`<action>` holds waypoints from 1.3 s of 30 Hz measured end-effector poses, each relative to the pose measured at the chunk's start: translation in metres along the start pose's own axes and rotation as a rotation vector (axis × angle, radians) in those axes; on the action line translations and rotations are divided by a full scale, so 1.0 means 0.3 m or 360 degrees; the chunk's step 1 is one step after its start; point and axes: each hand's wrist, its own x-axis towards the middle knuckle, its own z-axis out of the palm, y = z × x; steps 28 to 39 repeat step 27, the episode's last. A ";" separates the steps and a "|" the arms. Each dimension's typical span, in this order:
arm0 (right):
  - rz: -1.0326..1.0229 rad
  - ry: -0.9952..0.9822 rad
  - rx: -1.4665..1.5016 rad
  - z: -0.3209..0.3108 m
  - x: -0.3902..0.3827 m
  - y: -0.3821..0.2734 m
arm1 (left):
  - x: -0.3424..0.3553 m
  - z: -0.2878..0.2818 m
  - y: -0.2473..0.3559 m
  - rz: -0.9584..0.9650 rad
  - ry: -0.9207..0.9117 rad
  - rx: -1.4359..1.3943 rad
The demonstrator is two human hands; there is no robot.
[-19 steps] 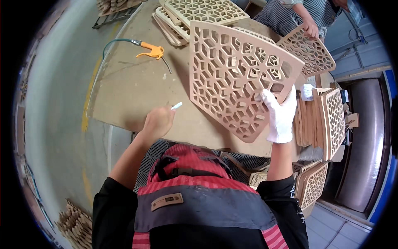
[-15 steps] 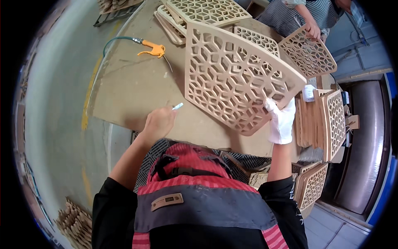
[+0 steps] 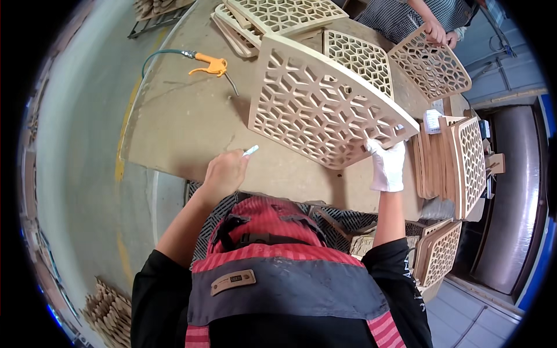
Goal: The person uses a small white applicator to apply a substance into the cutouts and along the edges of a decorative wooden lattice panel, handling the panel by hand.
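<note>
My right hand (image 3: 387,167), in a white glove, grips the lower right corner of a wooden lattice panel (image 3: 316,110). The panel is pale, with star-and-diamond cut-outs and rounded corners, and is tilted up over the table (image 3: 191,127). Bare and closed, my left hand (image 3: 225,172) pinches a short pale-blue stick, perhaps a piece of chalk (image 3: 250,151), left of the panel's lower edge. Behind the held panel, another lattice panel (image 3: 362,61) lies on the table.
An orange air blow gun (image 3: 210,65) on a green hose lies at the left. Stacked panels (image 3: 290,14) sit at the far edge, and upright ones (image 3: 464,168) at the right. Across the table a co-worker's hands (image 3: 438,35) hold a lattice panel (image 3: 429,66).
The held panel has tilted and shifted slightly left, with its lower edge higher. My left hand has barely moved. A second hand of the co-worker now shows on their panel.
</note>
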 end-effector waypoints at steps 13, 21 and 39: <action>0.0060 0.0041 0.0089 -0.011 0.017 0.036 | -0.026 0.047 -0.009 0.0021 0.0000 -0.0045; 0.0020 0.0035 0.0225 0.001 0.021 0.031 | -0.024 0.046 -0.009 -0.0008 -0.0006 -0.0059; 0.0020 0.0035 0.0253 0.001 0.036 0.055 | -0.024 0.050 -0.011 -0.0004 -0.0022 -0.0043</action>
